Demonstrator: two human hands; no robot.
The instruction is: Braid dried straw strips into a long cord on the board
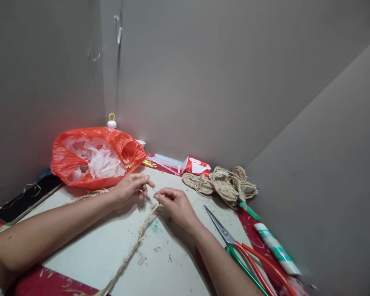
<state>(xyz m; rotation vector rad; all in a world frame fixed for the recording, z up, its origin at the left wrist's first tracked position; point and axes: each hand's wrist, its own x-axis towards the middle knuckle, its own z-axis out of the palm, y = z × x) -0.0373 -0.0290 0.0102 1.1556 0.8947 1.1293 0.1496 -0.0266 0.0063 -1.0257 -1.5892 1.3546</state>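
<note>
A narrow plaited cord (pixel 137 242) of pale straw-like fibre runs from the front edge of the white board up to my hands. My right hand (pixel 176 205) pinches its upper end between thumb and fingertips. From that pinch a thin fibre strand (pixel 154 190) stretches a short way to my left hand (pixel 132 189). The fingers of my left hand are partly curled and closed on the strand, with the fingertips close to those of my right hand. Both hands hover just above the white board (pixel 105 250).
A red plastic bag (pixel 89 179) with white plastic and straw stands behind my left hand. Coiled braids (pixel 223 185) lie at the back right beside a red tissue pack (pixel 196 165). Large scissors (pixel 225 236) and a green-white tube (pixel 277 248) lie right; a phone (pixel 27 201) lies left. Grey walls enclose the table.
</note>
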